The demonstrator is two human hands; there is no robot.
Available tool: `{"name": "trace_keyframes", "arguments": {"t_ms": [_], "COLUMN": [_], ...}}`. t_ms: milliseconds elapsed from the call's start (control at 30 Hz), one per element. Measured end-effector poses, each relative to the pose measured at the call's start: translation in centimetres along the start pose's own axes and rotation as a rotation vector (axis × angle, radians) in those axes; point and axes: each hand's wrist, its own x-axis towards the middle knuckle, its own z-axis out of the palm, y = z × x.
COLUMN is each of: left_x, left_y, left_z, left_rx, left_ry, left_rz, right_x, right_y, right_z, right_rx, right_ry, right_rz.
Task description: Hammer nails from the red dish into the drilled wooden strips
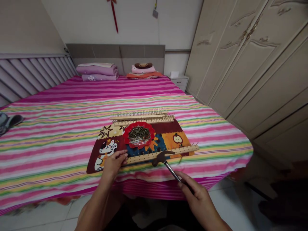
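Observation:
My right hand (pixel 196 192) is wrapped round the handle of a claw hammer (pixel 171 170). The hammer's dark head lies over a wooden strip (pixel 141 158), and I cannot tell whether it touches the wood. Several nails stand up along this strip. At its left end, my left hand (pixel 115 163) grips the wood between thumb and fingers. Just beyond the strip sits a red scalloped dish (pixel 125 136) with a heap of loose nails (pixel 139 134) in it. Under them lies a patterned mat (pixel 96 154) with a cat picture.
Behind the dish lie more wooden strips (pixel 144 122) bristling with upright nails. Everything rests on a bed with a striped sheet (pixel 60 128). Folded bedding (pixel 98 71) is stacked at the headboard (pixel 106 53). A wardrobe (pixel 240 54) stands on the right; grey cloth items (pixel 11 123) lie far left.

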Motion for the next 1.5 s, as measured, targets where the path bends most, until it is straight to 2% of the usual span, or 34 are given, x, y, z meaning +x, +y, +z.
{"name": "trace_keyframes", "arguments": {"t_ms": [200,500,667,800,900,1033,1200,1300,1400,1500], "left_x": [-0.1,0.1,-0.6,-1.3,-1.4,-1.2,-1.1,-1.2,-1.3,-1.2], "left_y": [-0.5,-1.2,-1.0,-0.8,-0.9,-1.4,-1.7,-1.4,-1.3,-1.4], "left_z": [0.9,0.6,0.7,0.9,1.0,1.0,0.8,0.9,1.1,0.9], "left_rx": [0.052,0.225,0.413,0.491,0.534,0.593,0.596,0.622,0.606,0.548], "left_ry": [0.027,0.024,0.063,0.104,0.122,0.126,0.106,0.108,0.108,0.088], "left_rz": [0.055,0.105,0.166,0.214,0.227,0.257,0.252,0.255,0.243,0.212], "right_x": [0.0,-0.1,0.6,2.1,3.4,4.8,5.8,5.7,4.8,3.2], "right_y": [0.2,0.2,-0.9,-3.0,-4.8,-6.3,-6.4,-6.4,-6.3,-5.2], "right_z": [0.1,0.4,0.9,2.2,3.6,5.7,7.5,7.1,5.6,3.7], "right_rx": [0.026,0.035,-0.012,-0.075,-0.16,-0.43,-0.537,-0.562,-0.541,-0.377], "right_ry": [-0.008,0.005,-0.013,-0.023,-0.078,-0.162,-0.211,-0.228,-0.207,-0.17], "right_rz": [0.017,0.005,-0.115,-0.293,-0.401,-0.44,-0.442,-0.426,-0.421,-0.409]}}
